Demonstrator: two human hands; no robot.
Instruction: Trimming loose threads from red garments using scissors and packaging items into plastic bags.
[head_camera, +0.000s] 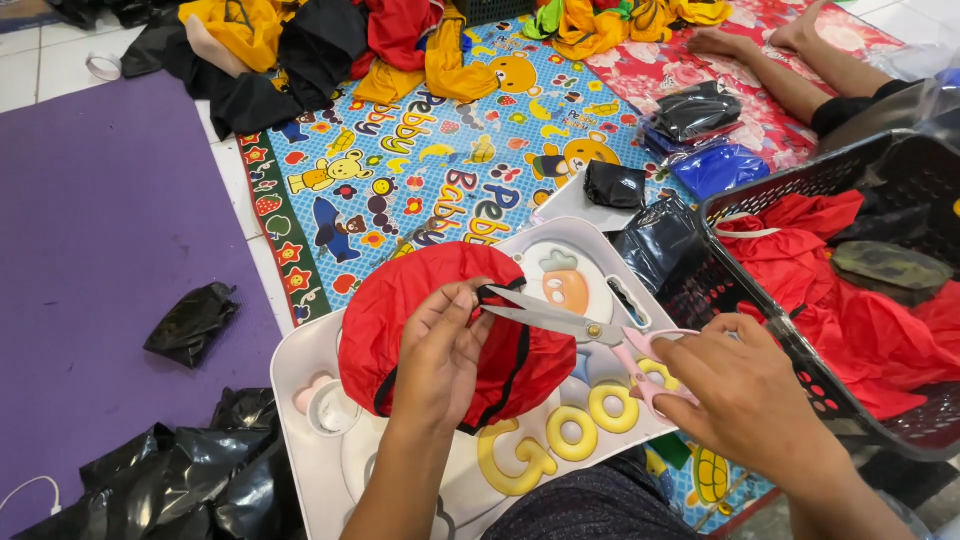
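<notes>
While the left hand (440, 350) pinches a black trim strip on the red fabric cap (420, 330) at frame centre, the right hand (745, 390) works pink-handled scissors (590, 328), blades open around that strip. Left fingers are closed on the cloth; right fingers are curled through the handles. The cap rests on a white lap desk (320, 470) at lower centre. The strip looks uncut so far, trimming barely begun. More red fabric (850, 310) sits in the black basket (800, 190) at right. Black plastic bags (190, 480) lie lower left.
</notes>
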